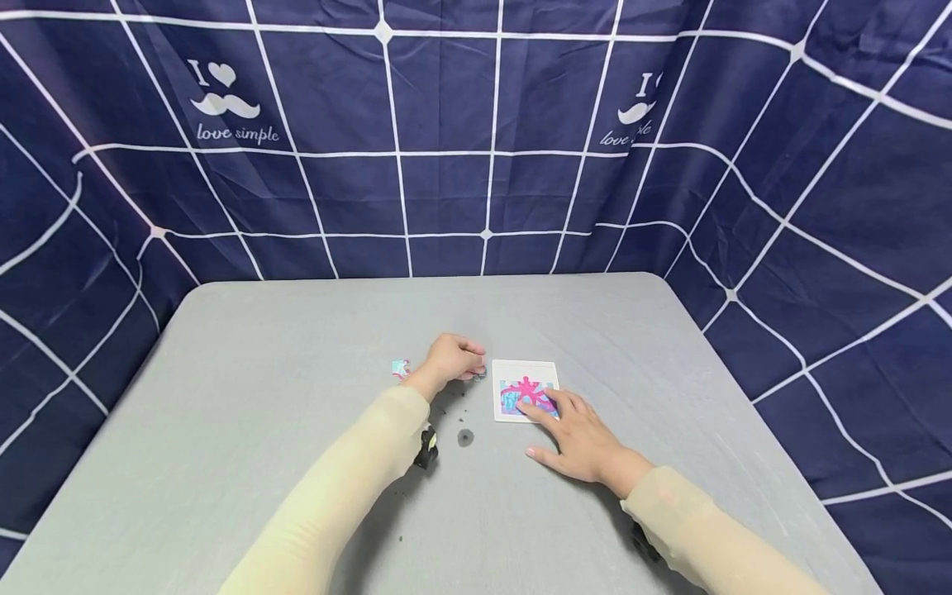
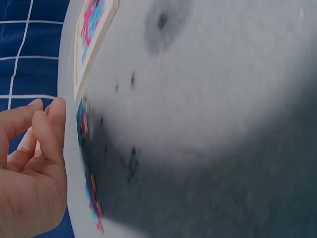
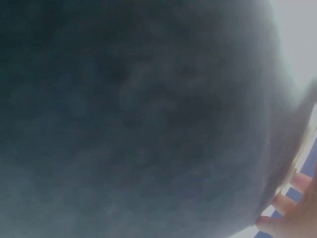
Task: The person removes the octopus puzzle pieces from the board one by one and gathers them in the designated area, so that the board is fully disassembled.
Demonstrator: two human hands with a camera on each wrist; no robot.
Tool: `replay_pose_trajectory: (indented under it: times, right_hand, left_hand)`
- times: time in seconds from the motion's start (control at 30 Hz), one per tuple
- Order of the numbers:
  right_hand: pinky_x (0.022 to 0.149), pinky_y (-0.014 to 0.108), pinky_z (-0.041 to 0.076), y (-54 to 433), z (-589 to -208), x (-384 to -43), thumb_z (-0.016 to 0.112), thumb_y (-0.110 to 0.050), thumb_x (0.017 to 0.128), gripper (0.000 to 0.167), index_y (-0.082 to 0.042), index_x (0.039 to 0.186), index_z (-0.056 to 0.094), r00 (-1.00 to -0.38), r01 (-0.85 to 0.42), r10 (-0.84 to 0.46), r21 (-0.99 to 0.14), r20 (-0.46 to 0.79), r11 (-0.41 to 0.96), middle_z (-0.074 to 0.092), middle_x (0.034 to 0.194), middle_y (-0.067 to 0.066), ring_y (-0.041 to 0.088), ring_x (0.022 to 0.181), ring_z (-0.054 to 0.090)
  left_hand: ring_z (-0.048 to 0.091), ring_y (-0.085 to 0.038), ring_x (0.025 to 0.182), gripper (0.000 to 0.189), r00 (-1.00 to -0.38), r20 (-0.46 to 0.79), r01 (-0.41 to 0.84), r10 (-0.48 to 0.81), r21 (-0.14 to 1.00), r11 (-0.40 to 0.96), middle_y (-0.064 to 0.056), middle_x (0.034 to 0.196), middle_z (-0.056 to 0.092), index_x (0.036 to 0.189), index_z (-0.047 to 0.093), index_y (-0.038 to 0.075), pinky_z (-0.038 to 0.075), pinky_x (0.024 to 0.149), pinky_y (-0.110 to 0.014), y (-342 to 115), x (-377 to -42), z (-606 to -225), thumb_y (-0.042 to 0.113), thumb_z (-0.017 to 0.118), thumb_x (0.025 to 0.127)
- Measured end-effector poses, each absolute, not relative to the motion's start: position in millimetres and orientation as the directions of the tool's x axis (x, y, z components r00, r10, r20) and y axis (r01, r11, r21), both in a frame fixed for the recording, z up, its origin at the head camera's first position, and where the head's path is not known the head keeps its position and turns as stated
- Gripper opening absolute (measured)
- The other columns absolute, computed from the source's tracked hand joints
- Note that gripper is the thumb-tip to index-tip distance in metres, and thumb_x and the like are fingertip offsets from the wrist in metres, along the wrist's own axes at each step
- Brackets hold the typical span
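A white-framed jigsaw puzzle board lies on the grey table, its lower part filled with a pink octopus-like picture on blue. My right hand rests fingertips on the picture's right side, thumb spread toward the table. Left of the board, my left hand hovers with bent fingers just over a small puzzle piece, mostly covered in the head view. Nothing shows between those fingers in the left wrist view. Another puzzle piece, light blue and pink, lies left of that wrist. The right wrist view is mostly dark.
A round dark stain and several small specks mark the grey table in front of the left hand. Dark blue curtains with white grid lines stand behind the table and along both sides.
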State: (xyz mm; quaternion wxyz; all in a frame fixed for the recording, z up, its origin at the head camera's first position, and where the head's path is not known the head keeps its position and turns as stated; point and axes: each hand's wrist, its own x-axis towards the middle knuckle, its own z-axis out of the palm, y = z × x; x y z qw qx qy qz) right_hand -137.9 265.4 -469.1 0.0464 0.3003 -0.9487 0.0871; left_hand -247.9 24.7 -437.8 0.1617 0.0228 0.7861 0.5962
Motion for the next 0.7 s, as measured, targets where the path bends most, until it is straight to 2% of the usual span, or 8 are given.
replay_pose_trajectory:
  times: [0.23, 0.4, 0.7]
  right_hand:
    - [0.103, 0.060, 0.029, 262, -463, -138, 0.058, -0.053, 0.089, 0.064, -0.028, 0.146, 0.040, -0.845, -0.533, -0.533, -0.126, 0.035, 0.837, 0.034, 0.139, 0.026, 0.048, 0.126, 0.034]
    - [0.103, 0.060, 0.030, 262, -463, -139, 0.058, -0.053, 0.090, 0.063, -0.027, 0.145, 0.041, -0.845, -0.533, -0.534, -0.116, 0.028, 0.838, 0.034, 0.139, 0.026, 0.048, 0.126, 0.034]
    - [0.102, 0.063, 0.029, 261, -460, -139, 0.058, -0.053, 0.089, 0.064, -0.026, 0.144, 0.043, -0.845, -0.534, -0.534, -0.095, 0.022, 0.840, 0.033, 0.141, 0.024, 0.049, 0.128, 0.030]
  left_hand:
    - [0.069, -0.019, 0.081, 0.022, -0.929, -0.236, -0.141, 0.284, 0.937, 0.319, -0.011, 0.086, 0.071, 0.107, 0.068, -0.004, 0.058, 0.066, -0.027, 36, -241, -439, 0.003, 0.069, 0.086]
    - [0.069, -0.020, 0.082, 0.023, -0.918, -0.245, -0.142, 0.313, 0.938, 0.318, -0.012, 0.088, 0.071, 0.108, 0.068, -0.003, 0.058, 0.066, -0.028, 40, -240, -439, 0.004, 0.069, 0.086]
    - [0.066, -0.015, 0.073, 0.019, -0.908, -0.265, -0.141, 0.324, 0.923, 0.358, -0.009, 0.082, 0.070, 0.104, 0.070, -0.002, 0.057, 0.063, -0.026, 46, -240, -443, 0.004, 0.070, 0.085]
